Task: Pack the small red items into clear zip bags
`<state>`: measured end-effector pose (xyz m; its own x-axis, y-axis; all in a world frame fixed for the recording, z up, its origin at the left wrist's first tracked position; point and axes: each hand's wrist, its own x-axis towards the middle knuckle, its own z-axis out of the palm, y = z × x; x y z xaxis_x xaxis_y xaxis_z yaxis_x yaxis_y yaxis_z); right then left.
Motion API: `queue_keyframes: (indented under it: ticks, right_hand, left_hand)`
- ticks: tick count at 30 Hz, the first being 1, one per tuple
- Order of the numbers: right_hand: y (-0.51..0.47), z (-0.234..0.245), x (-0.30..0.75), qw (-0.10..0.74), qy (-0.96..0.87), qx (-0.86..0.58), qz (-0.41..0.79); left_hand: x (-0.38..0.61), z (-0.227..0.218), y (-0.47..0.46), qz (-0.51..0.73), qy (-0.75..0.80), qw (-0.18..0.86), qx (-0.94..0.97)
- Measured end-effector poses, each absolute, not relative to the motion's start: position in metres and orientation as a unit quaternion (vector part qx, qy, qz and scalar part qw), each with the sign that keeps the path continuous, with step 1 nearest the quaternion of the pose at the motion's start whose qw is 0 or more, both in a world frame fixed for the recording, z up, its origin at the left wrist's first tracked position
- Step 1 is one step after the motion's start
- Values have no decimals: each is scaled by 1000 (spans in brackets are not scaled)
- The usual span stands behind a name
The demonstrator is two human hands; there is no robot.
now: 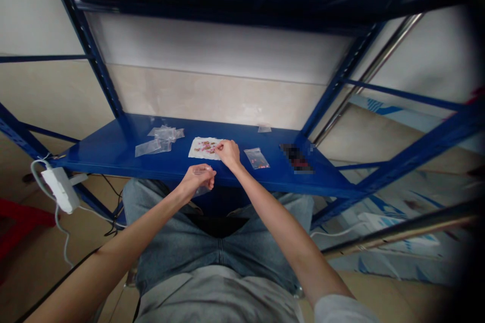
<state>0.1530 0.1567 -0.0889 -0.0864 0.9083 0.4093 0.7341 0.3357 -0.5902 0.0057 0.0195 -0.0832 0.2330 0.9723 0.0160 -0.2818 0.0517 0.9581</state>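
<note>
Left hand (199,177): fingers curled closed on thin clear plastic bag (202,191) | Right hand (228,154): fingers pressed together, touching crinkled white paper sheet (200,148) | Glossy blue metal shelf (109,149)

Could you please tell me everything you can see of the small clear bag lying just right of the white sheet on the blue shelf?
The small clear bag is a flat, rectangular, glossy pouch that looks like thin plastic. A few small reddish pieces lie inside, too small to identify. It lies flat and slightly askew on the blue shelf, just right of the white sheet. Neither hand touches it; the right hand is nearest.
</note>
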Motion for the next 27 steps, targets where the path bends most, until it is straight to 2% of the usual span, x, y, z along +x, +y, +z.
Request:
queue_keyframes:
  ticks: [10, 13, 16, 20, 27]
  right_hand:
    - [157, -85, 154, 500, -655, -514, 239]
    - [131, -75, 153, 512, -669, -432, 322]
    - [100, -57, 153, 437, -739, -318, 402]
    - [72, -35, 154, 318, -840, -271, 345]
    - [69, -21, 154, 302, -859, -245, 334]
  left_hand:
    - [-1, -95, 26, 491, 355, 631, 484]
    - [0, -96, 26, 483, 358, 627, 495]
    - [0, -93, 25, 481, 366, 611, 512]
    - [-2, -87, 19, 471, 387, 568, 553]
    - [-4, -79, 9, 467, 382, 547, 580]
